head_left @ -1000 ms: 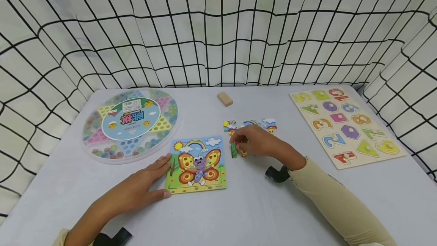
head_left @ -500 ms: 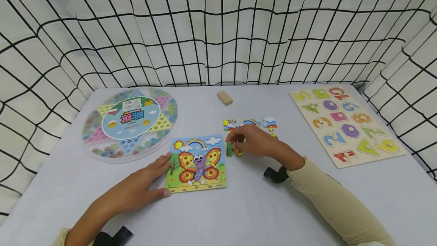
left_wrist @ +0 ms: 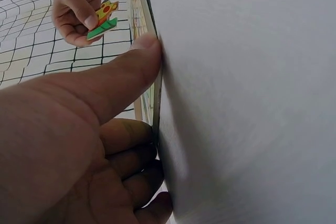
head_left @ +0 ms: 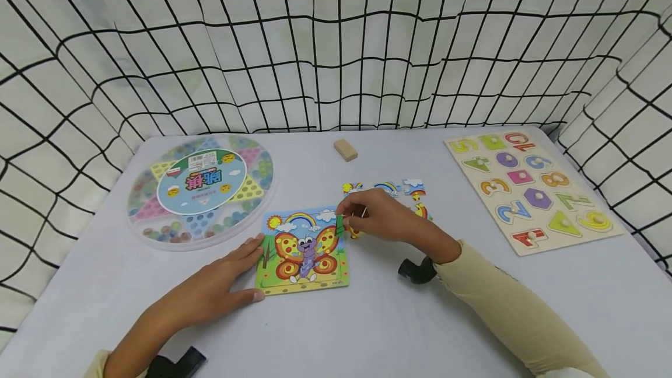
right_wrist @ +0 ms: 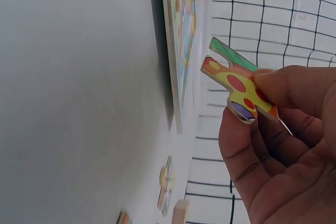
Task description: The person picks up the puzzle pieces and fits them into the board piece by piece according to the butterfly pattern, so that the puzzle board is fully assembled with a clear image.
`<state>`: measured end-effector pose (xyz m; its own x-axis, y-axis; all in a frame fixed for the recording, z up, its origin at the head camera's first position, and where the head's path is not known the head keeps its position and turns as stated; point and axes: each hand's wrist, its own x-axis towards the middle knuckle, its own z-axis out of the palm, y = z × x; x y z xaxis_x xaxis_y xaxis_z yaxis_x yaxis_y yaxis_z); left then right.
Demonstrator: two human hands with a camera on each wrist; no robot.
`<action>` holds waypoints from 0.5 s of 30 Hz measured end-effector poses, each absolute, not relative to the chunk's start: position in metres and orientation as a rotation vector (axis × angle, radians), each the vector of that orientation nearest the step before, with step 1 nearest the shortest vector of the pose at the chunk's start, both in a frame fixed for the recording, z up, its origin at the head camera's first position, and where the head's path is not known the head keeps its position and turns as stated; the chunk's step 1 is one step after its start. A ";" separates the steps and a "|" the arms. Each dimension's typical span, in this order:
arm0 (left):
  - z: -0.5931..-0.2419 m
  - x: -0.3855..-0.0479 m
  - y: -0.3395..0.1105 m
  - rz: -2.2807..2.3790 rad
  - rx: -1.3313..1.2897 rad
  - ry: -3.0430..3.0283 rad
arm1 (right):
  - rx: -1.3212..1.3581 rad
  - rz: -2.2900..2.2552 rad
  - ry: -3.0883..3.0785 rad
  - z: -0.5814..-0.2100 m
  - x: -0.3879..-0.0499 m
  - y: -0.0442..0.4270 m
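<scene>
My right hand [head_left: 385, 214] pinches a jigsaw piece [right_wrist: 236, 82] between thumb and fingers, raised beside the upper right corner of the butterfly puzzle board [head_left: 304, 252]. The piece is green along one side and yellow with red dots elsewhere, with a small purple patch. My left hand [head_left: 210, 290] lies at the board's left side, its fingertips and thumb touching the edge. In the left wrist view the thumb [left_wrist: 131, 66] presses the board's edge. Just beyond the right hand lie loose pieces, one showing a rainbow [head_left: 387, 188], another a cloud [head_left: 415, 186]; the hand partly hides others.
A round board game [head_left: 202, 188] under a clear cover lies at the left. A wooden number board [head_left: 532, 191] is at the right. One small wooden block [head_left: 345, 150] lies toward the back. Black netting [head_left: 336, 63] surrounds the white table [head_left: 336, 337].
My right hand has moved left with the jigsaw piece, from among the loose pieces to the butterfly board's upper right corner. The left hand has stayed at the board's left edge.
</scene>
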<state>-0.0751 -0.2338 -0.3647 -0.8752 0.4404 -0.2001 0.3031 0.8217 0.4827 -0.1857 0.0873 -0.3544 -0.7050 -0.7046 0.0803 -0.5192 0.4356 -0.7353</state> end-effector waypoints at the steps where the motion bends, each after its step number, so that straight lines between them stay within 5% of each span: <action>1: -0.365 -0.075 -0.234 0.643 0.567 2.702 | -1.069 -1.135 2.440 -0.354 -0.185 0.084; 15: -0.365 -0.076 -0.235 0.650 0.576 2.698 | -1.065 -1.140 2.367 -0.349 -0.180 0.042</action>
